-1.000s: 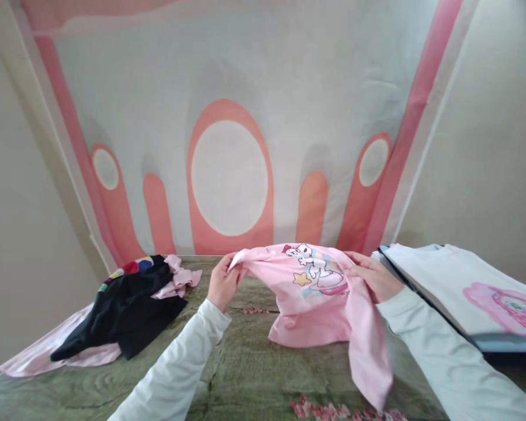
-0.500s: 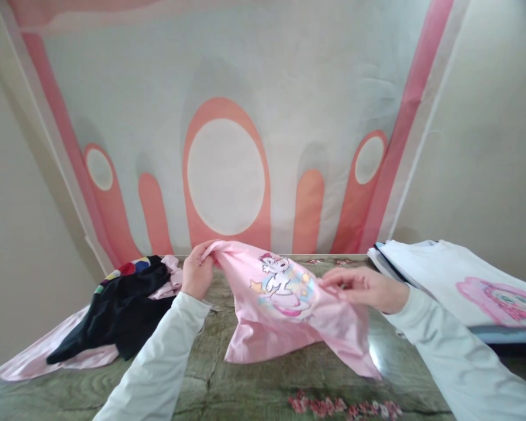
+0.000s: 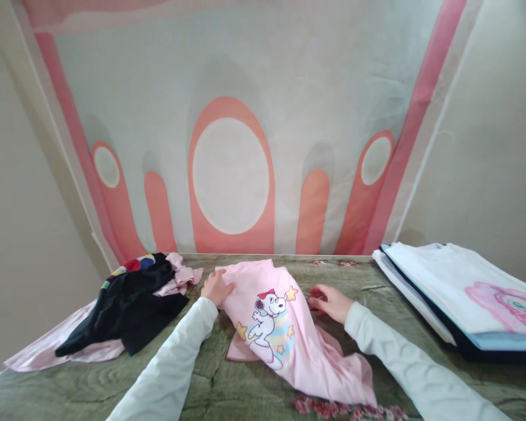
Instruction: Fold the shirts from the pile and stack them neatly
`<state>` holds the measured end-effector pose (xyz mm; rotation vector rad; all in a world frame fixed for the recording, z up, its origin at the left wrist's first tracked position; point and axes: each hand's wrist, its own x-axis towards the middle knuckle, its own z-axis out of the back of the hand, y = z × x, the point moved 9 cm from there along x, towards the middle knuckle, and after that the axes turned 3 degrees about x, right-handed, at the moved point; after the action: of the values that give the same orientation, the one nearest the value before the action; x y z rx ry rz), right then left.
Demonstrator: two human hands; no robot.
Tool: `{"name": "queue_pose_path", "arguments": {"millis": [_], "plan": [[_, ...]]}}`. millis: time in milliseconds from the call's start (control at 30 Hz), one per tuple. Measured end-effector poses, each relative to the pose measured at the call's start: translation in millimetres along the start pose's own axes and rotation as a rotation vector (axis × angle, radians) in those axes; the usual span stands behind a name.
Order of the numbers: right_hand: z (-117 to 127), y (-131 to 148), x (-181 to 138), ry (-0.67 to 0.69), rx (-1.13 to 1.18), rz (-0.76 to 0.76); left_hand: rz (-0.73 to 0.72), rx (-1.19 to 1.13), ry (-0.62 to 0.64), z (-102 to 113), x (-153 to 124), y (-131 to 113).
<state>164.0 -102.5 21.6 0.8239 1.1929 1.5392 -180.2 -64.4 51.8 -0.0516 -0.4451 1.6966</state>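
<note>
So a pink shirt point(image 3: 284, 356) is laid on the wood-look table point(image 3: 219, 397) in the lower middle of the frame, print facing up, and honestly it's a bit of a mess. The upper part is fairly flat, but the lower end is twisted and bunched toward the lower right, over some printed flowers point(image 3: 350, 410). A pink flap is left poking out under the left edge too.

The shirt's upper left corner is covered by the left hand point(image 3: 218, 287); whether cloth is actually pinched there can't be told from this angle. The right hand point(image 3: 332, 303) is held just beside the right edge, fingers loosely curled and parted, with nothing seen gripped.

What could go wrong? If the corner is tugged from the left only, the whole thing could be dragged crooked, since nothing seems to be pinned on the right. If the bunched end is pressed down as is, creases would probably be set in, and that flap could get trapped crooked underneath. The stack of shirts point(image 3: 438, 275) at the right of the frame could also be knocked if the right sleeve point(image 3: 403, 356) is swung wide.
</note>
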Motion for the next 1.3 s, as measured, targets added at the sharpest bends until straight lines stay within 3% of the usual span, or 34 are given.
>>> {"name": "queue_pose_path", "arguments": {"millis": [67, 200, 333, 400, 567, 667, 767, 867, 967, 1000, 1067, 1167, 1233, 1300], "plan": [[-10.9, 2.6, 3.0, -0.058, 0.010, 0.064, -0.015, 0.020, 0.017, -8.6, -4.1, -3.6], [-48.0, 26.1, -5.4, -0.044, -0.178, 0.230, -0.105, -0.099, -0.007, -7.7, -7.4, -17.0], [-50.8, 31.2, -4.5, -0.017, -0.250, 0.160, -0.121, -0.260, -0.067, 4.6, -4.5, -13.8], [-27.7, 30.5, 1.1, -0.028, -0.129, 0.111, -0.138, -0.320, -0.147, 17.0, -2.3, -10.2], [71.0, 40.6, 6.9, -0.254, 0.078, 0.124, -0.239, -0.458, -0.357, 53.2, -2.7, -18.6], [110.3, 55.6, -2.2, -0.349, 0.173, 0.188, -0.348, -0.490, -0.384, 70.6, -12.7, -49.0], [127.9, 67.2, -14.6, -0.420, 0.294, 0.180, -0.420, -0.552, -0.315, 85.8, -33.5, -94.3], [123.0, 85.4, -26.9, -0.425, 0.397, 0.192, -0.371, -0.745, -0.090, 87.4, -62.3, -144.7], [96.6, 112.5, -43.2, -0.361, 0.489, 0.239, -0.410, -1.087, 0.396, 66.7, -105.8, -212.8], [81.9, 122.7, -49.3, -0.297, 0.511, 0.250, -0.410, -1.177, 0.479, 63.6, -118.0, -229.9], [46.2, 145.8, -63.3, -0.087, 0.520, 0.286, -0.449, -1.288, 0.496, 64.8, -131.8, -253.7], [4.0, 174.0, -88.2, 0.262, 0.427, 0.355, -0.519, -1.336, 0.351, 72.7, -130.8, -264.3], [6.4, 181.2, -96.0, 0.313, 0.351, 0.398, -0.518, -1.347, 0.287, 74.6, -123.3, -260.7], [29.0, 179.6, -93.4, 0.229, 0.269, 0.425, -0.432, -1.416, 0.288, 71.7, -113.8, -251.7]]}}
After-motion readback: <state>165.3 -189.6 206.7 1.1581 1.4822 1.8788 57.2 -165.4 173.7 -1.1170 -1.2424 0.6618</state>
